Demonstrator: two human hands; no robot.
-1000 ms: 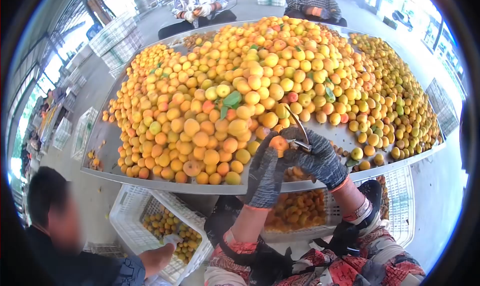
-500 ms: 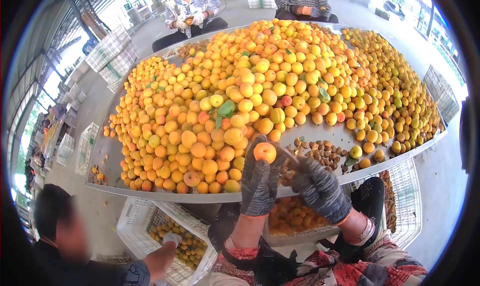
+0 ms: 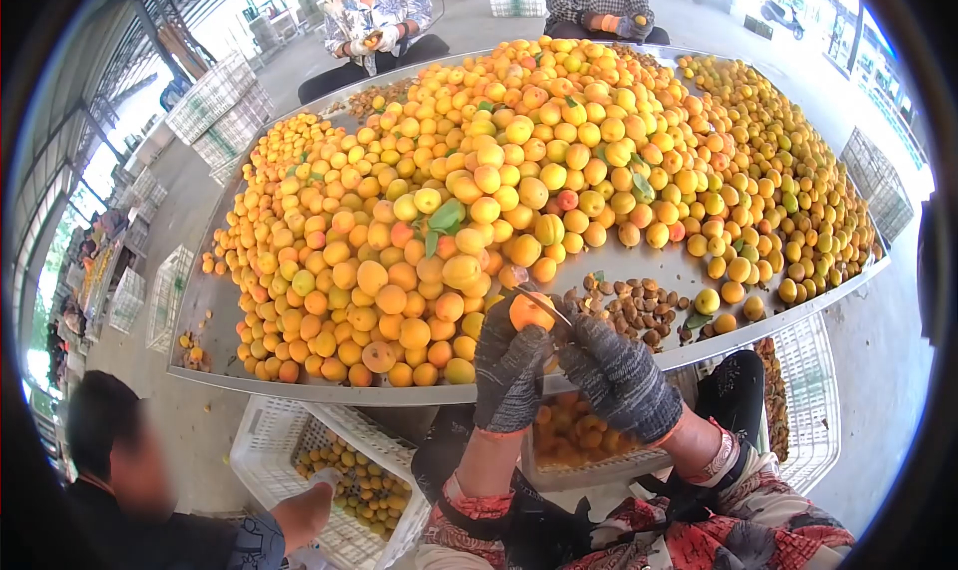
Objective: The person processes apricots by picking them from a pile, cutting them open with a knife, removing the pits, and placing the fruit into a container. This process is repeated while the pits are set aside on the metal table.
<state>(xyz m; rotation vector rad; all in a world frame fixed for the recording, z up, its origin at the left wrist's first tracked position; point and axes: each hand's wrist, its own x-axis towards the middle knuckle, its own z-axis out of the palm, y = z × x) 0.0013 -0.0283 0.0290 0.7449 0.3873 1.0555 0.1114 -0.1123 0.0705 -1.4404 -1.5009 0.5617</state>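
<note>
An orange apricot (image 3: 532, 311) sits in the fingers of my left hand (image 3: 511, 370), which wears a grey knit glove with bare fingertips. My right hand (image 3: 627, 382), gloved alike, is closed around a thin knife (image 3: 557, 313). Its narrow blade lies across the upper side of the apricot. Both hands are close together over the near edge of a metal table (image 3: 589, 377). Just beyond them rises a large pile of apricots (image 3: 399, 261), and to the right of the fruit in my hand lies a heap of brown pits (image 3: 634, 305).
Below the table edge, a crate of apricots (image 3: 579, 435) stands between my legs. A white crate (image 3: 269, 435) is at left, where another person's hand (image 3: 304, 515) reaches in. Another white crate (image 3: 813, 400) stands at right. Two people sit across the table.
My right hand has moved left and up to the apricot, bringing the blade against it. My left hand still holds the fruit. The neighbour's hand at lower left has shifted slightly.
</note>
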